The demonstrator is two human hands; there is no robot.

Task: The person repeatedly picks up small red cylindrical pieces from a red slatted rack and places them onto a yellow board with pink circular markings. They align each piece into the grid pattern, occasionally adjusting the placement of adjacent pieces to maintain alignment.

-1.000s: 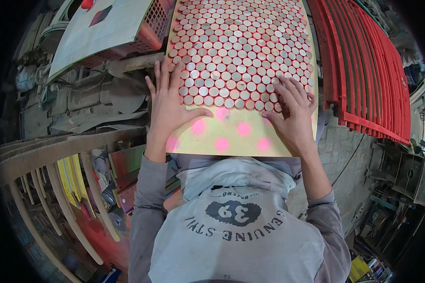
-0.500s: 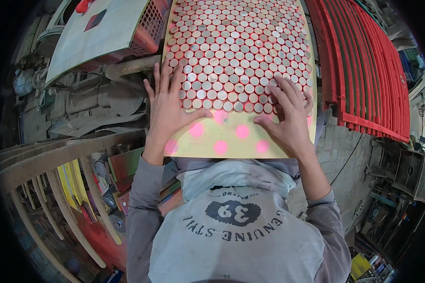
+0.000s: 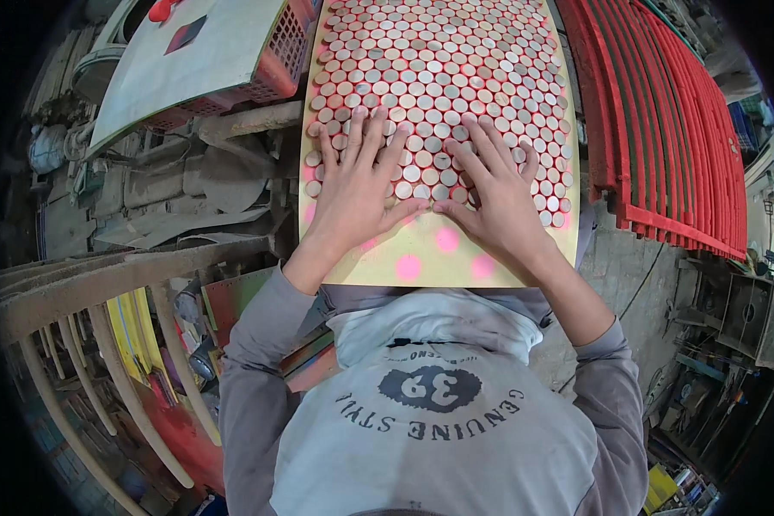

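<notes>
A dense layer of small round discs (image 3: 430,90), pale on top with red edges, covers most of a pale yellow board (image 3: 365,273). Flat on the near rows of discs lies my left hand (image 3: 357,189), fingers spread and pointing away from me. My right hand (image 3: 500,196) rests likewise a little to its right, with its fingers apart. Both thumbs point inward along the near edge of the discs, their tips almost meeting. Neither hand grips anything. Some discs are hidden under the palms and fingers.
Red-painted slats (image 3: 662,129) stand at the right. A white panel (image 3: 185,64) lies on a red plastic crate (image 3: 284,47) at the far left. Nearer left is a wooden slatted frame (image 3: 103,279). Pink spots (image 3: 408,267) mark the board's near strip.
Both hands have moved inward over the discs, from the sides toward the middle. The thumbs, well apart before, are now almost together. The fingers stay spread.
</notes>
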